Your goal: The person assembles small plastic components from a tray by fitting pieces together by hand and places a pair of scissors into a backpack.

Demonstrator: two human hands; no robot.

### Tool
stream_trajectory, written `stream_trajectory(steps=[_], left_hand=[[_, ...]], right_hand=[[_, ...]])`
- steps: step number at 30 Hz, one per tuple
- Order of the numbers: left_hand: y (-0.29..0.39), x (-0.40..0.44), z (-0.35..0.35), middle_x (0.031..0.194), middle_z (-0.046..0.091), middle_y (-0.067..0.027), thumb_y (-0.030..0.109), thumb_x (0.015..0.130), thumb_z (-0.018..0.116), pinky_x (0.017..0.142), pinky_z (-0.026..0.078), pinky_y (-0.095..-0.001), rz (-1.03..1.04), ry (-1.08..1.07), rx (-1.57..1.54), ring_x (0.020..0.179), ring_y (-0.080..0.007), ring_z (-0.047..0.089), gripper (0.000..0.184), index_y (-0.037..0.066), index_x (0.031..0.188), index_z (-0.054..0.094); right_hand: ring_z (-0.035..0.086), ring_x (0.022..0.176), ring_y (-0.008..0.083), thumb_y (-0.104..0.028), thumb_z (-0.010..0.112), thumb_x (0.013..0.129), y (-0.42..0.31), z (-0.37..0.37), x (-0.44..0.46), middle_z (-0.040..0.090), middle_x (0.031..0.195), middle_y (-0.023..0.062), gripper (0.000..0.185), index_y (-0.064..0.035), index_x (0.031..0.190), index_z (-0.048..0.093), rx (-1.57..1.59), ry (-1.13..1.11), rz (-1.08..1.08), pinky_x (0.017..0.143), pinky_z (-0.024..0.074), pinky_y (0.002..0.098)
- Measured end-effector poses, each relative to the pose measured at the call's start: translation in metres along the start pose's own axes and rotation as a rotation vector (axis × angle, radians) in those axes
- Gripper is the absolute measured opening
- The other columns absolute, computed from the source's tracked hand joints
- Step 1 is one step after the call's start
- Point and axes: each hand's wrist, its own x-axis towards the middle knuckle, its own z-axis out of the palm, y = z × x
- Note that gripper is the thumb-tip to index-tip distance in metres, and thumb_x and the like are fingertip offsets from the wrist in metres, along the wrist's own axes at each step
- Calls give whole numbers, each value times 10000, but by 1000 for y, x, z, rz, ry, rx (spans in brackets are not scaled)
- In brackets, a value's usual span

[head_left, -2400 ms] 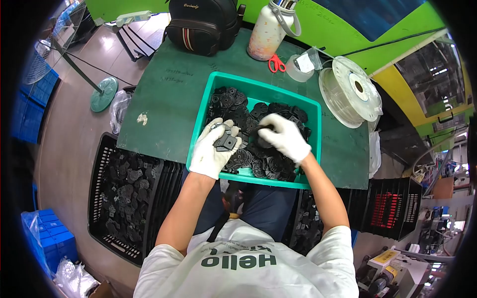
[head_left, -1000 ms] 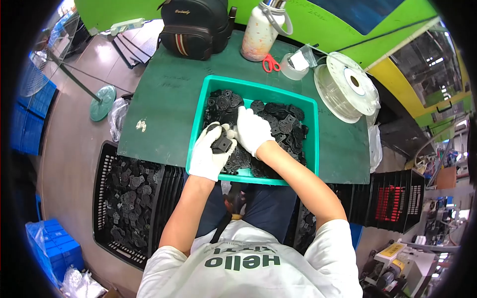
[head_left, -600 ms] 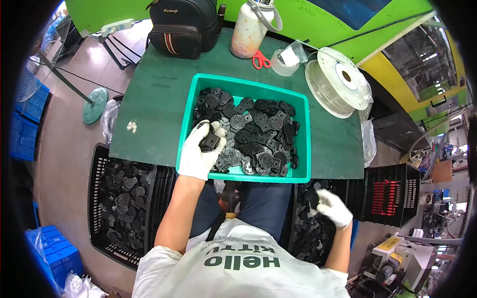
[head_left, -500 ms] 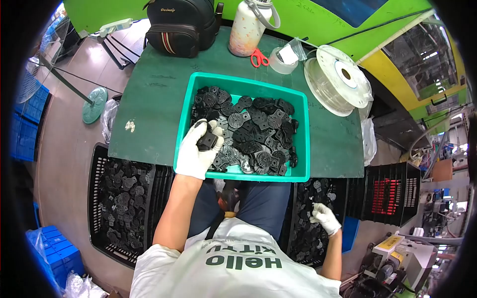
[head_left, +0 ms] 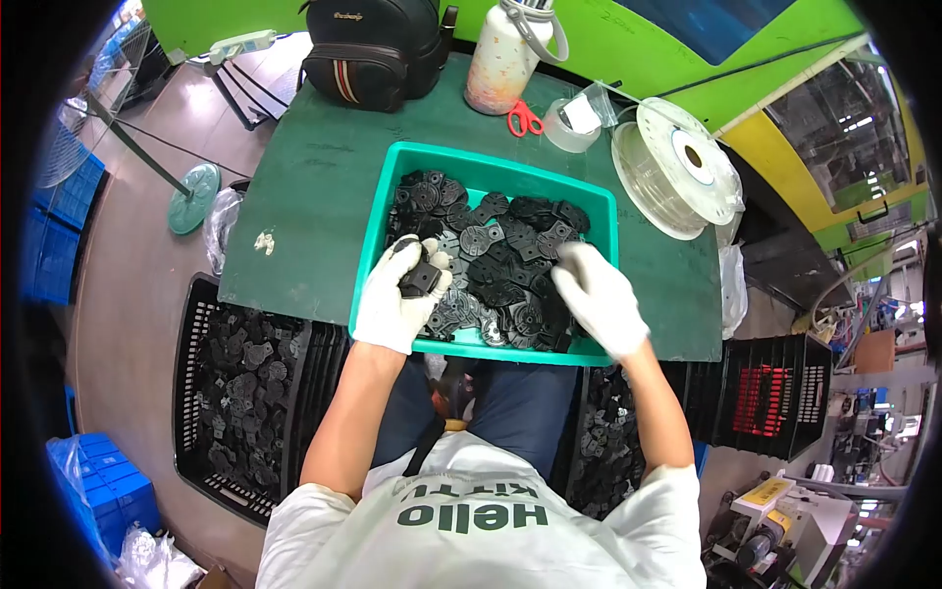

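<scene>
My left hand (head_left: 394,304), in a white glove, is closed around black plastic parts (head_left: 420,279) over the left side of a green bin (head_left: 613,265). A heap of flat black parts (head_left: 491,265) lies in that bin. Above the bin's right side is my right hand (head_left: 601,299), also gloved and blurred by motion. Its fingers point toward the heap, and whether they hold anything cannot be made out.
On the green table (head_left: 294,216) are a backpack (head_left: 368,54), a bottle (head_left: 505,59), red scissors (head_left: 525,119), a tape roll (head_left: 571,126) and a large spool (head_left: 677,167). Black crates of parts (head_left: 245,393) stand below the table's near edge.
My right hand has come up from the crate at the lower right to the green bin. Earlier it carried a black part from the bin to that crate. My left hand keeps its hold.
</scene>
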Motion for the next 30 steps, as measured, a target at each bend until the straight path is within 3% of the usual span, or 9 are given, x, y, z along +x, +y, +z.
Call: stream_trajectory(steps=[4,9,12,14,18,20,23,26,30], left_hand=[[0,-1,1,960,625,-115,75,854,580,691,531,-366,-10,-9,15,832,-247,618,141,72,995,576],[0,-2,2,957,622,-116,69,850,584,689,533,-369,-7,0,8,827,-245,617,146,71,996,572],[0,-1,1,954,620,-119,64,848,585,689,533,-369,-13,-13,-1,828,-247,616,149,68,996,570],[0,-1,1,953,619,-120,62,847,585,689,533,-368,-17,-22,-8,829,-248,615,150,67,996,569],[0,-2,3,954,619,-122,62,844,588,691,530,-368,-19,-4,-11,827,-249,614,154,67,996,569],[0,-3,3,955,619,-122,63,843,589,694,529,-369,-20,1,-12,825,-249,614,155,68,997,569],[1,-4,4,958,621,-114,68,842,591,704,525,-372,-17,-6,-2,826,-245,613,156,76,996,571],[1,-5,6,964,621,-105,70,842,586,712,522,-374,-22,6,7,833,-238,612,156,84,997,571],[2,-4,4,977,598,-117,79,845,583,746,492,-436,-24,13,23,866,-280,591,194,79,1033,535]], right_hand=[[601,860,364,-324,583,822,8,63,62,538,922,186,366,-25,1017,506,-475,-104,-28,737,500,444],[603,879,388,-290,591,804,16,58,63,578,978,225,380,6,1035,531,-362,-163,39,765,498,428],[628,851,282,-337,575,839,41,45,57,625,1000,190,510,29,1190,523,243,-267,279,784,504,368],[619,875,240,-300,568,893,48,31,53,618,998,115,407,7,1160,546,1069,-377,471,825,517,379],[545,1087,325,-255,597,883,38,18,52,556,1105,155,414,-24,1204,475,1955,-473,290,913,472,531],[563,1036,286,-249,611,875,27,14,60,558,1081,137,407,-39,1199,482,1847,-370,210,872,503,487],[571,828,145,-159,599,869,18,23,83,556,890,48,311,-28,1141,526,1079,-201,250,722,519,302],[604,802,255,-168,636,770,23,56,110,602,861,101,320,-108,1079,579,23,-33,-325,728,501,342],[609,883,302,-158,620,748,13,78,125,603,915,121,296,-151,1043,604,-402,-209,-332,754,496,406]])
